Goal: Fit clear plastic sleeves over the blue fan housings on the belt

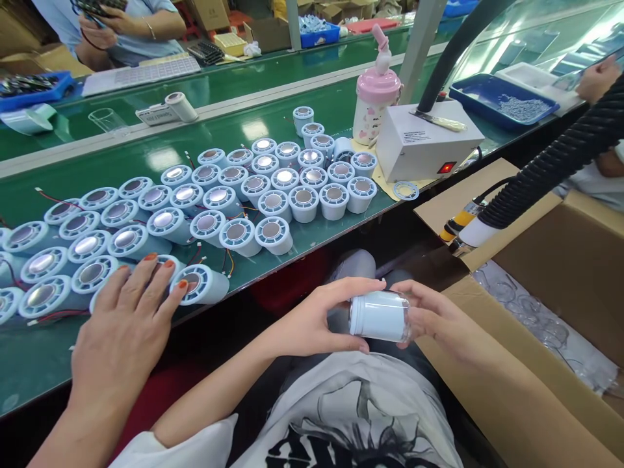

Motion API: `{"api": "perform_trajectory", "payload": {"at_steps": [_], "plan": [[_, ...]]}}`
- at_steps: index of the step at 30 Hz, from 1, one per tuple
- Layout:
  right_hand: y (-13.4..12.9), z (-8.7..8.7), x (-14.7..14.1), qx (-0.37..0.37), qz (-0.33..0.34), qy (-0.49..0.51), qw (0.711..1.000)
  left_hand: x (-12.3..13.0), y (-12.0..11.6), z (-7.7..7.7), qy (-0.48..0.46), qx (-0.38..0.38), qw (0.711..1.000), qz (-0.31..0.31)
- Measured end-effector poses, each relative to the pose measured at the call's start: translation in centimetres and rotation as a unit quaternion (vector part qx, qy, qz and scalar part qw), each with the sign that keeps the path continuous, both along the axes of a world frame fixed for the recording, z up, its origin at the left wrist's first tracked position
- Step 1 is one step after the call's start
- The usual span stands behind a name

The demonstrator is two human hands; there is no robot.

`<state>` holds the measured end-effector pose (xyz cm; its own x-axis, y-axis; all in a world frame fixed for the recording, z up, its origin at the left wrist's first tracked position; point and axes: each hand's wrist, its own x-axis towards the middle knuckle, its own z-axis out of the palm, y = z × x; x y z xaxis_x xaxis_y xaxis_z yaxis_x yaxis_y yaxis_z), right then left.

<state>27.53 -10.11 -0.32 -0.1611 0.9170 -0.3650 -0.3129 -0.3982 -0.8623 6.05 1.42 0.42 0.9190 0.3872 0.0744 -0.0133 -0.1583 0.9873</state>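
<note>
Above my lap, my left hand (326, 318) and my right hand (433, 315) hold a light blue cylinder with a clear plastic cover (383, 316) around it. It lies on its side. My left thumb and fingers grip the blue ribbed end, while my right fingers close on the clear end. To the left, on the green bench, stand rows of similar light blue cylinders (236, 235) with round metallic centres and thin wires. A co-worker's hand (127, 318) with orange nails rests on the nearest ones.
On my right, an open cardboard box (487, 338) contains clear plastic covers (536, 318). A white box-shaped device (419, 146) with a lit red switch stands by a pink bottle (375, 97). A black corrugated hose (560, 156) hangs at right. Another person (131, 29) sits across the green bench (253, 62).
</note>
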Motion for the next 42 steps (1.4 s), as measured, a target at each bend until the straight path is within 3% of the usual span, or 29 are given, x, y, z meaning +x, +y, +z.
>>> {"api": "perform_trajectory", "payload": {"at_steps": [10,17,19,21,23,25,26,27,28,31,33,35,42], "plan": [[0.5,0.4,-1.4,-0.102,0.001,0.073,0.992,0.1,0.2,-0.3,-0.046,0.021,0.999,-0.011],[0.4,-0.2,-1.7,-0.167,0.059,0.109,0.978,0.0,-0.4,-0.1,-0.035,0.013,0.999,0.01],[-0.1,-0.5,-1.6,-0.118,0.037,0.044,0.991,0.0,-0.7,0.2,-0.008,-0.009,1.0,0.025],[-0.7,-0.7,-1.3,0.008,-0.023,-0.096,0.995,-0.1,-0.9,0.6,0.021,-0.046,0.998,0.044],[-1.1,-0.8,-0.9,0.2,-0.058,-0.263,0.942,-0.1,-0.9,0.8,0.04,-0.094,0.993,0.055],[-1.2,-0.9,-0.6,0.368,-0.035,-0.374,0.851,0.0,-0.9,0.8,0.059,-0.145,0.987,0.047],[-1.2,-0.9,-0.4,0.415,-0.019,-0.396,0.818,0.0,-0.8,0.8,0.071,-0.163,0.983,0.04],[-1.2,-0.9,-0.4,0.43,-0.01,-0.402,0.808,0.1,-0.8,0.8,0.082,-0.173,0.981,0.033],[-1.2,-0.9,-0.3,0.417,-0.012,-0.389,0.822,0.1,-0.7,0.8,0.089,-0.173,0.981,0.027],[-1.2,-0.7,-0.5,0.272,-0.03,-0.26,0.926,0.1,-0.5,1.0,0.063,-0.138,0.988,0.014],[-1.3,-0.6,-0.6,0.185,-0.032,-0.174,0.967,0.0,-0.3,1.2,0.038,-0.129,0.991,-0.006],[-1.3,-0.4,-0.6,0.151,-0.033,-0.161,0.975,-0.1,-0.2,1.3,0.035,-0.149,0.988,-0.023],[-0.9,-0.7,-0.6,0.145,-0.035,-0.206,0.967,0.2,-0.3,0.3,0.06,-0.278,0.958,-0.032]]}}
